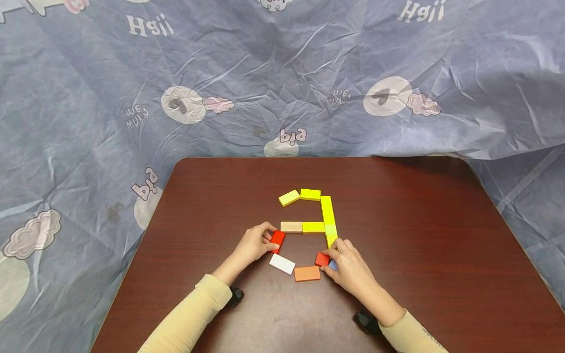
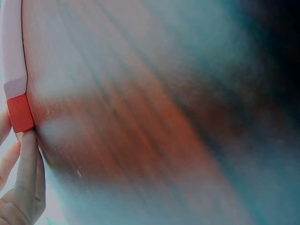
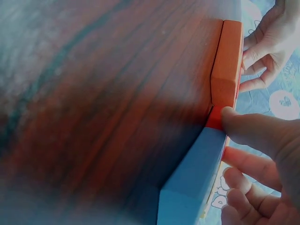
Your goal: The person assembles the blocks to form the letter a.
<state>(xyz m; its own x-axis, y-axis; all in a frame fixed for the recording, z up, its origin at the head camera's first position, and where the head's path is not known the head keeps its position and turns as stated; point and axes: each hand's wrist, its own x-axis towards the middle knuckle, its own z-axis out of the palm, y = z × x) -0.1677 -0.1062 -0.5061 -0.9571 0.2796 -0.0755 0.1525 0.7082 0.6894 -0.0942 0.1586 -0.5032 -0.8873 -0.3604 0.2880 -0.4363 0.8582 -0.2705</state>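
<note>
My left hand (image 1: 254, 243) pinches a red block (image 1: 277, 240) between thumb and fingers. The white block (image 1: 282, 264) lies just below that red block. In the left wrist view the red block (image 2: 21, 113) sits against the white block's end. On the other side, my right hand (image 1: 350, 264) pinches a second red block (image 1: 321, 259) by its edges. In the right wrist view this red block (image 3: 215, 117) fills the corner between an orange block (image 3: 227, 61) and a blue block (image 3: 194, 164). The hand partly covers the blue block in the head view.
Beyond the hands, yellow blocks (image 1: 328, 211) form a column with a row branching left to a plain wood block (image 1: 291, 226). A pale yellow block (image 1: 289, 198) lies tilted at the top. Around the brown table (image 1: 397, 211) hangs a blue-grey printed cloth (image 1: 265, 73).
</note>
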